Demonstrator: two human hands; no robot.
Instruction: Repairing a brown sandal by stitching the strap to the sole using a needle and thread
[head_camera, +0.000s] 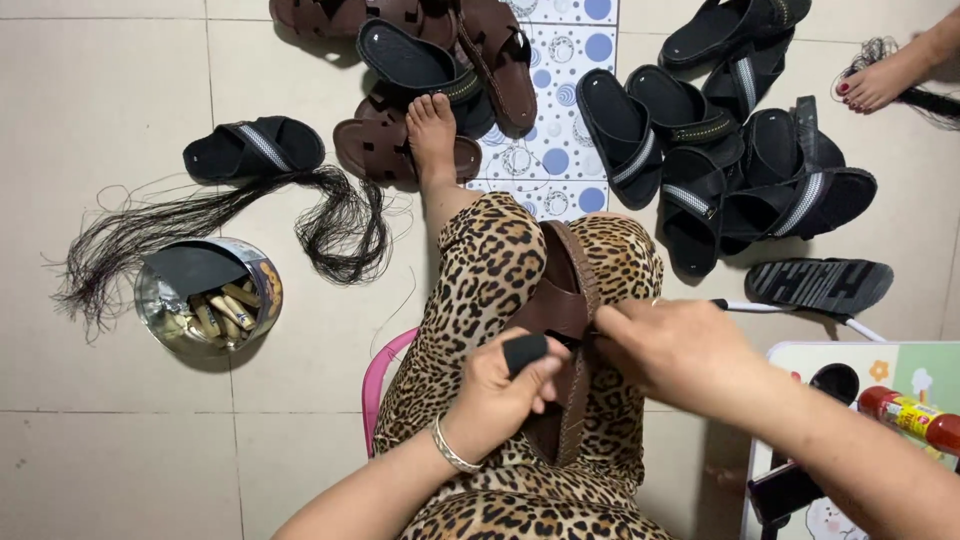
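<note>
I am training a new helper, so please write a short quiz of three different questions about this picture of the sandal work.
1. True or false: the brown sandal lies on the person's lap.
2. What does the left hand wear on its thumb: A) a black cover, B) a red ring, C) nothing?
3. What lies on the floor just above the round tin?

Key
1. True; both the left hand and the right hand grip it.
2. A, a black thumb cover.
3. A bundle of black thread.
</note>
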